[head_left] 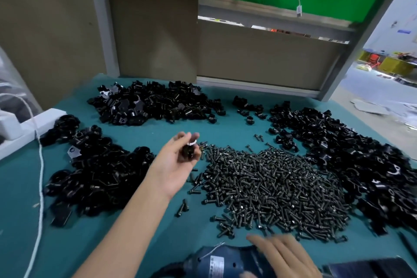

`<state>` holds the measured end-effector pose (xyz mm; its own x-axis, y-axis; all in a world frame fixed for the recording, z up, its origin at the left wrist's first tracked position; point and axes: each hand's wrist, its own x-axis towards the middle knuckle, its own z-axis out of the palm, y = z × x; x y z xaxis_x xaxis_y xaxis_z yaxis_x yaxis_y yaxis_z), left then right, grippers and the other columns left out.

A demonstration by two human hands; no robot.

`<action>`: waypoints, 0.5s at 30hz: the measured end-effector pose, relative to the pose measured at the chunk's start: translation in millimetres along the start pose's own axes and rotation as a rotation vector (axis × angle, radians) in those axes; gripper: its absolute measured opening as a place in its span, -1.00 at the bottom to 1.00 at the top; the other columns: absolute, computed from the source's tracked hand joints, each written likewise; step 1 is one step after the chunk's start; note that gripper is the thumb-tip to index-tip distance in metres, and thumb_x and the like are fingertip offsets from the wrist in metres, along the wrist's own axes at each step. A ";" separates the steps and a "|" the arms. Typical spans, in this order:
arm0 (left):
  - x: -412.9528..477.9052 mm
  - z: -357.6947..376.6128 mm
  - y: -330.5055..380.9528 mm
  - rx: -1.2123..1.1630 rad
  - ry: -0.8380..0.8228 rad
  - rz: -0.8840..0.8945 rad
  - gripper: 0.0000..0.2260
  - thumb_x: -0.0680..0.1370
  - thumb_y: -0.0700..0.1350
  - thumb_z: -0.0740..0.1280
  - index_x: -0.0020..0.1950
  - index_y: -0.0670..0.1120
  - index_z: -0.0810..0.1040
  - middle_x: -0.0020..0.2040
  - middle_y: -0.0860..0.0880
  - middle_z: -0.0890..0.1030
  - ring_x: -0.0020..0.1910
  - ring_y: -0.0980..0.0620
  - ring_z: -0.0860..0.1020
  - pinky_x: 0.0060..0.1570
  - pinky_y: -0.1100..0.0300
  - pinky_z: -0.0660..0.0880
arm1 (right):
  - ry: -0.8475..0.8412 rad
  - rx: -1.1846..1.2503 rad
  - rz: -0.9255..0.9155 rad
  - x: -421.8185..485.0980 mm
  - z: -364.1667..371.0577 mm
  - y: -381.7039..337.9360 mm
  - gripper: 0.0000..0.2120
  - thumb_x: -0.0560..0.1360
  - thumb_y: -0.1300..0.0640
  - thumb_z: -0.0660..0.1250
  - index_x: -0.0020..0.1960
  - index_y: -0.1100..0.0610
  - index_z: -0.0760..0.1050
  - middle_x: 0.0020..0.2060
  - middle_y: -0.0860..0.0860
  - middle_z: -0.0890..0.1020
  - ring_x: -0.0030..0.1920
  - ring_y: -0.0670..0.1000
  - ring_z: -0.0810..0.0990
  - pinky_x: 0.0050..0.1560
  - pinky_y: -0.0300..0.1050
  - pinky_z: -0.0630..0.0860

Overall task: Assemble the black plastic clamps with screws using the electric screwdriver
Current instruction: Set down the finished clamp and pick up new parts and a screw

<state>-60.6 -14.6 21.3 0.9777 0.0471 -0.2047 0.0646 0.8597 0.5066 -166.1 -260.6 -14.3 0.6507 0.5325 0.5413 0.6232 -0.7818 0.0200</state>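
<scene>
A left hand (174, 168), raised just left of the screw pile (270, 189), pinches a small black clamp piece (187, 153) in curled fingers. On the near side of the pile, the right hand (282, 255) lies over the blue electric screwdriver (225, 262); blur hides whether it grips. If the pinch slackens, the piece could drop among the clamp heaps (97, 171) left of the pile and be lost.

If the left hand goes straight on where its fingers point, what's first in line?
A strip of bare mat, then the far pile of black clamps, near its right end. The left hand looks raised, so it may pass over it; depth unclear.
</scene>
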 end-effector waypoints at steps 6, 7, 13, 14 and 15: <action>-7.8 -20.4 -21.8 0.088 0.057 0.010 -0.73 0.53 -0.46 0.20 0.05 -0.10 0.40 -0.11 -0.15 0.60 -0.38 0.06 0.45 -0.45 0.25 0.38 | 0.098 0.209 0.338 54.1 -5.2 65.0 -0.61 0.55 -0.24 0.19 0.13 0.01 0.58 -0.01 -0.19 0.60 0.04 -0.09 0.53 0.02 -0.22 0.40; -7.9 -20.1 -23.5 0.072 0.036 0.005 -0.73 0.49 -0.45 0.25 0.04 -0.12 0.42 -0.13 -0.14 0.57 -0.37 0.05 0.46 -0.43 0.24 0.40 | 0.057 0.178 0.386 70.3 -1.4 84.7 -0.62 0.55 -0.21 0.23 0.15 0.03 0.58 0.00 -0.16 0.61 0.07 -0.06 0.52 0.02 -0.16 0.40; -9.7 -23.5 -27.0 0.129 -0.052 -0.039 -0.79 0.37 -0.36 0.34 -0.04 -0.20 0.46 -0.16 -0.14 0.50 -0.26 0.01 0.54 -0.31 0.22 0.55 | -0.369 0.032 0.732 141.1 60.2 202.5 -0.51 0.56 0.08 0.36 0.42 0.22 0.36 0.17 0.18 0.60 0.27 0.25 0.42 0.22 0.06 0.39; -9.1 -24.6 -27.5 0.152 -0.063 -0.034 -0.80 0.37 -0.36 0.35 -0.04 -0.22 0.49 -0.16 -0.14 0.52 -0.26 0.01 0.57 -0.27 0.21 0.58 | -0.425 0.039 0.773 146.4 68.5 215.0 -0.48 0.57 0.11 0.34 0.46 0.23 0.29 0.19 0.21 0.58 0.29 0.26 0.40 0.21 0.04 0.39; -9.2 -25.0 -27.6 0.168 -0.072 -0.029 -0.80 0.37 -0.36 0.36 -0.04 -0.23 0.52 -0.14 -0.14 0.55 -0.25 0.00 0.60 -0.24 0.21 0.60 | -0.479 0.046 0.819 150.8 75.0 224.6 -0.46 0.59 0.13 0.31 0.49 0.24 0.23 0.25 0.23 0.55 0.32 0.27 0.39 0.18 0.04 0.42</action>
<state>-76.3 -26.0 -11.8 0.9863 -0.0177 -0.1641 0.1194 0.7628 0.6355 104.5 -331.6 8.8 0.9954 -0.0908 -0.0300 -0.0954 -0.9631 -0.2518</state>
